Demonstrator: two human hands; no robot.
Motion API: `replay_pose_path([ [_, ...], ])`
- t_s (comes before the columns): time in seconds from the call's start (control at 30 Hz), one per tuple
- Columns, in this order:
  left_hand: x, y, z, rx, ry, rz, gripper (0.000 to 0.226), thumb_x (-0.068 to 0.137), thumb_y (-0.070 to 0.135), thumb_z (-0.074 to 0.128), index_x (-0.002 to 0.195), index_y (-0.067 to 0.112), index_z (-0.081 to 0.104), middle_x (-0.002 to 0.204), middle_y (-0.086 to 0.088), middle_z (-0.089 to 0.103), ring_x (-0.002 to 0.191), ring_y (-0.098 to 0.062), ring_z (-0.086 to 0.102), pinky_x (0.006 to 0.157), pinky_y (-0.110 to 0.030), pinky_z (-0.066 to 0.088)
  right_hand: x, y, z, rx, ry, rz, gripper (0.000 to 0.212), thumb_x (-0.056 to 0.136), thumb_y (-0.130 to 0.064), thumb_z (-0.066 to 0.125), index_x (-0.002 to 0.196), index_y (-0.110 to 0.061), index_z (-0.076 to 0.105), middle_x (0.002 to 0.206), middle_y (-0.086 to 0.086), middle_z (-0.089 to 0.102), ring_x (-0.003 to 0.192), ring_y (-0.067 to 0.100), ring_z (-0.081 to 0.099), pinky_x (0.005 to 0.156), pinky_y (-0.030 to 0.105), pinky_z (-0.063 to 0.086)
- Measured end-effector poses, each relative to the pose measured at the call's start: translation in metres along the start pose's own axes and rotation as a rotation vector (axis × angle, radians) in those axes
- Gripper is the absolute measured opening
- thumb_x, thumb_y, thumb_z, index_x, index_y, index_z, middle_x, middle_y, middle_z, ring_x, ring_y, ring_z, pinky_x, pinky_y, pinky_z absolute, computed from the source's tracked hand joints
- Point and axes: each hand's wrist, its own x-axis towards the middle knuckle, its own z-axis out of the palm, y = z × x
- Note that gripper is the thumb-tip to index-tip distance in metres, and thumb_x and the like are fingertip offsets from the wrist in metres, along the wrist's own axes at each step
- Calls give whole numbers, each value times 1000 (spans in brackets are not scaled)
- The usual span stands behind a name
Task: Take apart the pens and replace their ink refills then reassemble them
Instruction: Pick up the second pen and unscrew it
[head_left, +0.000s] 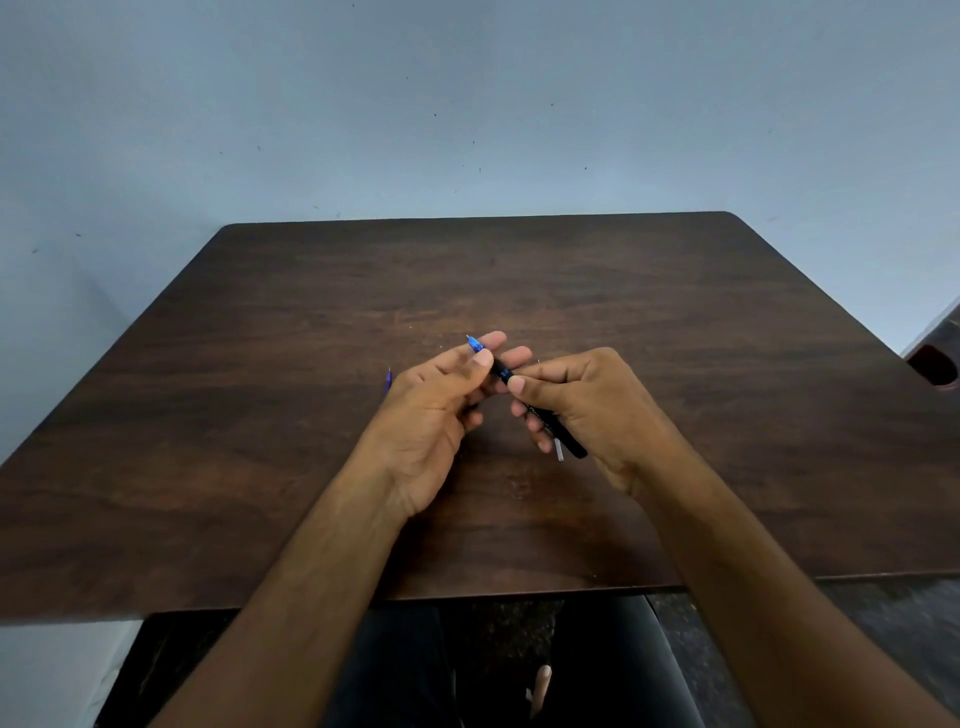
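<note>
A black pen (524, 400) with a blue tip is held between both hands above the middle of a dark wooden bench (260, 415). The left hand (441, 410) pinches its tip end; the right hand (582, 410) grips the barrel with curled fingers.

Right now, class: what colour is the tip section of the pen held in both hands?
Blue, on the pen whose barrel is black; the head view shows it at the left hand fingertips.

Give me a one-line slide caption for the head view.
Over a dark wooden table, the left hand pinches the blue tip end of a black pen while the right hand holds its barrel.
</note>
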Motion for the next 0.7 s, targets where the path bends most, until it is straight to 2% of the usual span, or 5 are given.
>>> replay_pose_path([
  [0.1, 0, 0, 0, 6, 70, 27, 24, 96, 21, 59, 116, 20, 72, 116, 1, 75, 105, -12, 63, 83, -34, 34, 1, -1, 0, 20, -6, 14, 16, 94, -10, 67, 90, 0, 78, 66, 7, 67, 50, 11, 55, 48, 27, 48],
  [0.3, 2, 0, 2, -19, 221, 11, 24, 70, 36, 82, 85, 18, 79, 96, -4, 78, 87, -15, 59, 71, -28, 37, 2, -2, 3, 42, -33, 6, 14, 94, -9, 67, 91, -2, 79, 67, 7, 68, 50, 10, 56, 47, 26, 49],
  [0.47, 4, -2, 2, -14, 250, -5, 29, 63, 44, 84, 74, 21, 69, 76, -1, 71, 68, -9, 56, 67, -27, 38, 1, -2, 5, 25, -38, 14, 13, 94, -9, 67, 92, -2, 79, 65, 5, 68, 48, 9, 55, 48, 26, 49],
  [0.6, 1, -1, -2, 0, 107, -13, 30, 82, 46, 70, 98, 22, 76, 100, 3, 74, 90, -13, 59, 78, -30, 39, 1, -2, 4, 18, -19, 15, 14, 94, -8, 66, 91, -5, 80, 63, 4, 67, 48, 8, 55, 47, 24, 49],
  [0.7, -1, 0, -7, -11, 11, 20, 28, 97, 26, 59, 122, 19, 69, 120, 1, 73, 101, -10, 63, 78, -29, 38, 2, -2, 0, 19, 9, 26, 14, 94, -8, 66, 93, -5, 80, 68, 8, 68, 52, 11, 56, 47, 24, 49],
])
